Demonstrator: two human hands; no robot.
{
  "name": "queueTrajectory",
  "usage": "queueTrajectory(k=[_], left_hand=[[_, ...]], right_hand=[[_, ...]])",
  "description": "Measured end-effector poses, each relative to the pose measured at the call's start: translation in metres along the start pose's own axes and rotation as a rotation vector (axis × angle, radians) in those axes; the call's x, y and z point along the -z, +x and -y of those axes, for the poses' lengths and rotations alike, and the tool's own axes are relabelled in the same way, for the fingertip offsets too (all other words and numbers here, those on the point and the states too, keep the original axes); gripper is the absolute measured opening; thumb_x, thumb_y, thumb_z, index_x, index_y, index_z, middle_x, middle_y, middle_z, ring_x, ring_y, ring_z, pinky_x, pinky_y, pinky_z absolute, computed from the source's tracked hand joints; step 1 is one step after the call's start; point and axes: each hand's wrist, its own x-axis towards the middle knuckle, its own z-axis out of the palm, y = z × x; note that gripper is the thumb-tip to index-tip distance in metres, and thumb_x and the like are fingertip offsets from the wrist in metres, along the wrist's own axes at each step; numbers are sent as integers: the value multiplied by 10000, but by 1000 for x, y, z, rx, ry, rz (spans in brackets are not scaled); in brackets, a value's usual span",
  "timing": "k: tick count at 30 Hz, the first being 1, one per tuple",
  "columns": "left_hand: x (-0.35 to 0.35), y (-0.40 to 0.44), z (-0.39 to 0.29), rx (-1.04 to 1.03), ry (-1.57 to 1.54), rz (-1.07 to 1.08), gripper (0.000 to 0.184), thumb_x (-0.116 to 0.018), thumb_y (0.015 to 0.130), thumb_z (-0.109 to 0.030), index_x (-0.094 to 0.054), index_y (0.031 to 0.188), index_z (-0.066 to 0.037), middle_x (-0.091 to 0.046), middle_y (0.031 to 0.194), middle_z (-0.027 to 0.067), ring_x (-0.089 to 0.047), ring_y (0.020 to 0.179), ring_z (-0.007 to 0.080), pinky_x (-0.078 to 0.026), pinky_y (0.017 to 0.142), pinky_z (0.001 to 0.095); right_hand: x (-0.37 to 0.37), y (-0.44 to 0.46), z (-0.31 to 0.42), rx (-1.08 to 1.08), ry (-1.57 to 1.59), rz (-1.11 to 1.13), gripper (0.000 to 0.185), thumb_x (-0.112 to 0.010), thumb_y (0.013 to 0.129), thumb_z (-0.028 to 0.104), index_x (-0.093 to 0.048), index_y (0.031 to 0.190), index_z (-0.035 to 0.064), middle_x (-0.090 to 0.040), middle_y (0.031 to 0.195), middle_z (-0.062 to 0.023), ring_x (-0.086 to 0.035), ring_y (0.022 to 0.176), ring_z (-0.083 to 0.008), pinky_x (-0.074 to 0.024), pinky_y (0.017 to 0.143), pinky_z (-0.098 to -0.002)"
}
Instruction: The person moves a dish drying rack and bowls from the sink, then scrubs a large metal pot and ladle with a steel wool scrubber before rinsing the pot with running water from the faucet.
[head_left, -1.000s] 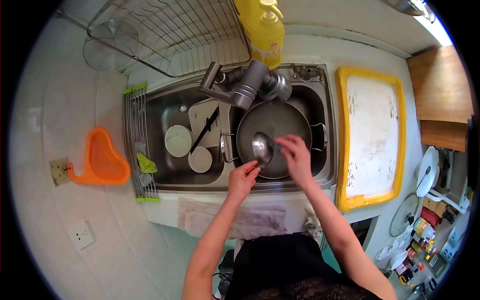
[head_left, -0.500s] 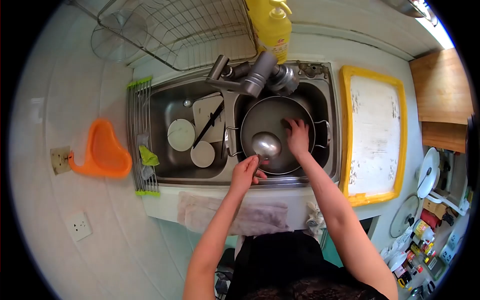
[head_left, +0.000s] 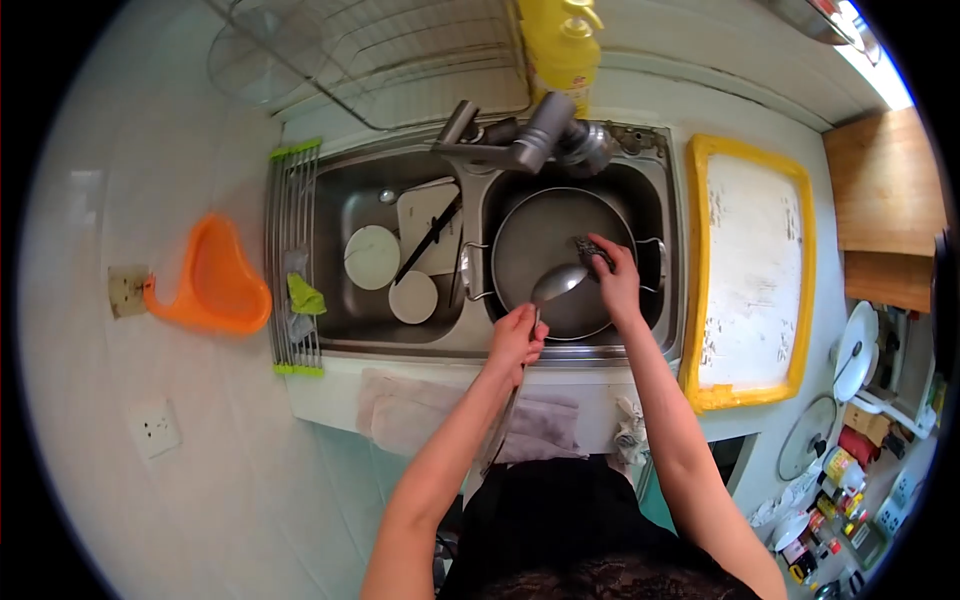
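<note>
My left hand (head_left: 516, 338) is closed around the handle of a metal ladle (head_left: 560, 283), whose long handle end reaches back over the counter edge. The ladle's bowl is turned sideways over a wide two-handled metal pot (head_left: 530, 232). My right hand (head_left: 617, 280) grips a dark, rough ball that looks like a steel wool scourer (head_left: 590, 252), close beside the ladle's bowl. The pot sits in the right sink basin (head_left: 655, 200), below the grey faucet (head_left: 540, 135).
In the left basin (head_left: 345, 210) lie a white plate (head_left: 372, 257), a small white dish (head_left: 413, 298), a white board (head_left: 420, 215) and a black-handled utensil (head_left: 430, 237). A rolling rack (head_left: 292, 240) spans its left edge. A yellow-rimmed board (head_left: 757, 270) lies right; a towel (head_left: 540, 425) lies in front.
The ladle's bowl has tipped from facing up to sideways. My right hand has risen from inside the pot with the scourer, now plainly visible. The view has shifted slightly.
</note>
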Motion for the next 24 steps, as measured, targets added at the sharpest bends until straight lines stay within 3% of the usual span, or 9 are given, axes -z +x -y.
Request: queueTrajectory(k=[3, 5, 9, 14, 17, 18, 20, 21, 24], left_hand=[[2, 1, -2, 88, -153, 98, 230, -350, 977, -241, -504, 1022, -76, -450, 656, -8, -300, 420, 28, -215, 324, 170], [6, 3, -2, 257, -385, 405, 296, -346, 976, -226, -485, 1173, -54, -449, 667, -11, -305, 435, 26, -234, 344, 160], [-4, -10, -1, 172, -204, 177, 390, -419, 950, -231, -391, 1307, -77, -495, 766, 3, -404, 485, 56, -336, 410, 174], [26, -53, 14, -8, 301, 217, 611, -455, 911, -87, -145, 1429, -183, -479, 943, 38, -514, 589, 102, -419, 456, 211], [38, -56, 9, 34, 185, 216, 617, -423, 903, -33, -133, 1432, -162, -478, 930, 36, -440, 556, 78, -355, 430, 178], [43, -53, 9, 34, 124, 218, 618, -421, 901, -27, -130, 1432, -155, -477, 931, 37, -408, 541, 71, -330, 424, 168], [38, -49, 9, 43, 127, 163, 619, -418, 899, -20, -124, 1431, -140, -474, 928, 38, -359, 531, 64, -291, 416, 158], [39, -45, 10, 57, 112, 129, 614, -413, 899, -17, -129, 1429, -137, -474, 924, 36, -363, 533, 65, -291, 415, 162], [36, -39, 10, 91, 114, 83, 606, -402, 895, -5, -139, 1426, -132, -476, 917, 33, -366, 535, 66, -291, 411, 170]], right_hand=[[-1, -12, -3, -109, 278, 110, 310, -591, 802, 74, -601, 1111, 90, -554, 1019, -87, -555, 909, -187, -436, 815, -277], [-3, -13, -2, -164, 317, 150, 301, -606, 794, 87, -607, 1095, 72, -572, 993, -77, -561, 881, -178, -440, 802, -271], [-11, -11, -3, -190, 191, 235, 316, -668, 750, 170, -633, 1044, 61, -630, 890, -85, -593, 810, -185, -458, 767, -280], [-24, 13, -21, -67, -172, 251, 415, -709, 713, 253, -620, 1071, 62, -643, 942, -151, -614, 904, -245, -462, 790, -315], [-26, 29, -33, -243, 78, 481, 422, -712, 706, 255, -617, 1070, 64, -628, 954, -179, -609, 907, -282, -463, 796, -333], [-29, 35, -41, -245, 81, 474, 422, -712, 706, 255, -617, 1070, 64, -628, 954, -179, -609, 907, -282, -463, 796, -333], [-31, 43, -58, -247, -19, 15, 398, -702, 709, 216, -617, 1065, 62, -606, 957, -190, -597, 909, -307, -463, 793, -350], [-35, 38, -54, -65, -285, -241, 361, -684, 709, 126, -613, 1056, 58, -586, 989, -184, -578, 928, -331, -459, 797, -374], [-38, 20, -64, -31, -318, 32, 408, -669, 703, 72, -592, 1104, 80, -602, 960, -168, -577, 918, -338, -455, 812, -367]])
